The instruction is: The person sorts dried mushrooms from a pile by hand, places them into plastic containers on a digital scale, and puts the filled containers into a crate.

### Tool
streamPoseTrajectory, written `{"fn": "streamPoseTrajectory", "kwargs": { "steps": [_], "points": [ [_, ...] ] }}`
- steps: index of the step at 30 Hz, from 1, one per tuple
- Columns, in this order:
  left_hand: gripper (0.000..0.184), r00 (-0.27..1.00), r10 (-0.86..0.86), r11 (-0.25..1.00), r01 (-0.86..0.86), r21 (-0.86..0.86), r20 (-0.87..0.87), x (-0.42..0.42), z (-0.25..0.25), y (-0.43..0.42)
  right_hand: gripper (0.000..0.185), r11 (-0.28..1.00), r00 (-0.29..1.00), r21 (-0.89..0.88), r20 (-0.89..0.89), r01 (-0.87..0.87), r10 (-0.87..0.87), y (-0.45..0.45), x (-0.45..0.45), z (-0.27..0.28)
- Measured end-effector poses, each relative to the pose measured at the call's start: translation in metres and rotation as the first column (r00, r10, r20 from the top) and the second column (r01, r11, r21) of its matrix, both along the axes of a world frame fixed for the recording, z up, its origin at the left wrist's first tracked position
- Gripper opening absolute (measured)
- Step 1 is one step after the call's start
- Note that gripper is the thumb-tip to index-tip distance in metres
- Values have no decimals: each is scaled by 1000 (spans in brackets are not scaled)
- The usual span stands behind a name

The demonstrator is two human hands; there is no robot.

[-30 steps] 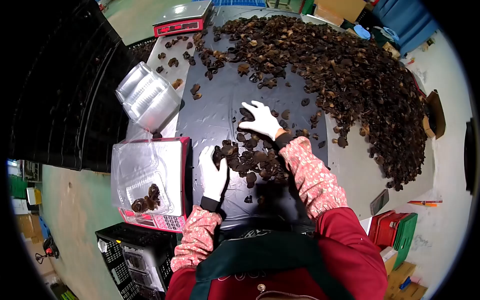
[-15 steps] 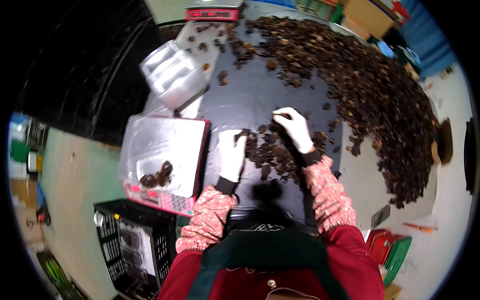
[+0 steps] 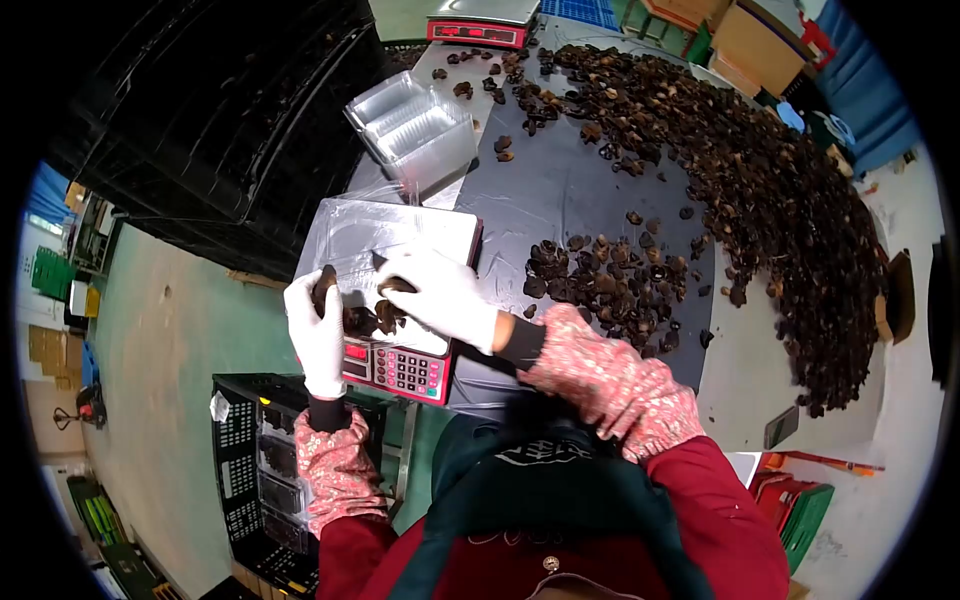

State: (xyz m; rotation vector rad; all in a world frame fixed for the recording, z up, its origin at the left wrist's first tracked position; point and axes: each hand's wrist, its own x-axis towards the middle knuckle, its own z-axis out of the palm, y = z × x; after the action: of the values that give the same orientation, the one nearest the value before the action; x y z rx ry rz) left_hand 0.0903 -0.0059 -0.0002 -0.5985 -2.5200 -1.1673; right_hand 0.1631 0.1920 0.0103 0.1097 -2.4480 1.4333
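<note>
My left hand (image 3: 318,335), in a white glove, pinches a dark brown mushroom-like piece (image 3: 324,288) over the left side of a clear plastic tray (image 3: 335,232). The tray rests on a red-edged weighing scale (image 3: 462,235). Reaching in from the right, my white-gloved right hand (image 3: 440,292) has its fingers closed on dark mushroom-like pieces (image 3: 396,288) above the same tray. Between the hands, more dark pieces (image 3: 360,322) lie in the tray. The fingertips of my right hand are partly hidden by what they hold.
A small pile of dark pieces (image 3: 620,285) lies on the grey table sheet (image 3: 540,190), with a large heap (image 3: 760,190) beyond. Stacked clear trays (image 3: 420,135) stand behind the scale. A second scale (image 3: 480,35) is farther back. A black crate (image 3: 235,470) sits lower left.
Both hands have moved left from the small pile to the tray on the scale, carrying dark pieces. My view has shifted, too.
</note>
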Motion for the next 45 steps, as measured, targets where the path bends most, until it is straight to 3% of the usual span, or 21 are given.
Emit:
{"fn": "streamPoseTrajectory", "kwargs": {
  "steps": [1, 3, 5, 7, 10, 12, 15, 17, 19, 22, 25, 27, 29, 32, 33, 34, 36, 38, 41, 43, 45],
  "points": [
    [27, 1000, -8, 1000, 8, 2, 2, -6, -9, -3, 19, 991, 994, 132, -107, -17, 31, -8, -19, -19],
    [32, 973, -144, 959, 93, -268, -180, -12, -20, -4, 28, 912, 994, 400, 2, -97, 105, -20, -32, -21],
    [39, 984, -150, 942, 114, -315, -92, -9, -32, -4, 36, 836, 990, 540, -34, -98, 138, -28, -27, -26],
    [36, 984, -131, 953, 91, -288, -122, -7, -42, -4, 38, 866, 989, 491, -49, -96, 138, -26, -27, -31],
    [29, 972, -98, 982, 59, -181, -215, 0, -32, -6, 31, 991, 985, 81, -126, -109, 119, 15, -8, -29],
    [23, 966, -17, 997, -5, -83, -257, 6, -25, -6, 26, 990, 1000, -138, -18, -24, 21, 51, 30, -20],
    [17, 994, -96, 995, 95, -12, -62, 24, -17, 4, 22, 967, 951, -74, 210, 245, -225, 107, 101, -39],
    [23, 968, -226, 923, 177, -342, -107, 30, -16, 17, 22, 888, 846, -76, 350, 454, -402, 131, 153, -64],
    [30, 987, -123, 820, 40, -571, -107, 33, -17, 28, 23, 792, 722, -79, 474, 606, -505, 151, 206, -90],
    [35, 997, -58, 803, 16, -596, -52, 26, -25, 32, 23, 643, 590, -153, 593, 750, -547, 163, 265, -96],
    [27, 999, -38, 723, 25, -691, -4, 16, -28, 35, 23, 587, 528, -55, 510, 808, -679, 175, 302, -116],
    [22, 987, -124, 701, 11, -713, -106, 16, -23, 36, 27, 564, 494, 65, 408, 823, -768, 182, 309, -116],
    [21, 992, -78, 780, -4, -626, -103, 28, -3, 57, 44, 499, 542, 395, 2, 771, -840, 192, 304, -124],
    [18, 925, -294, 919, 204, -337, -241, 56, 6, 103, 76, 547, 600, 505, 69, 668, -797, 207, 279, -113],
    [19, 933, -358, 922, 348, -168, -28, 68, -4, 120, 81, 577, 643, 508, 58, 640, -763, 211, 267, -113],
    [19, 882, -470, 877, 471, -93, 27, 85, -6, 148, 84, 612, 696, 538, 64, 580, -715, 213, 253, -112],
    [28, 822, -569, 788, 551, -276, 19, 95, -50, 185, 88, 680, 779, 578, 116, 451, -616, 211, 219, -109],
    [46, 854, -521, 786, 473, -397, -14, 90, -104, 215, 88, 702, 838, 594, 83, 392, -539, 207, 188, -118],
    [62, 903, -369, 809, 429, -402, 219, 77, -130, 248, 82, 740, 870, 635, 214, 222, -444, 203, 153, -115],
    [67, 857, -337, 800, 479, -361, 390, 70, -134, 255, 76, 697, 883, 683, 166, 217, -438, 205, 148, -119],
    [70, 855, -338, 795, 484, -367, 394, 71, -141, 252, 71, 821, 834, 549, 372, 156, -407, 211, 151, -119]
  ]
}}
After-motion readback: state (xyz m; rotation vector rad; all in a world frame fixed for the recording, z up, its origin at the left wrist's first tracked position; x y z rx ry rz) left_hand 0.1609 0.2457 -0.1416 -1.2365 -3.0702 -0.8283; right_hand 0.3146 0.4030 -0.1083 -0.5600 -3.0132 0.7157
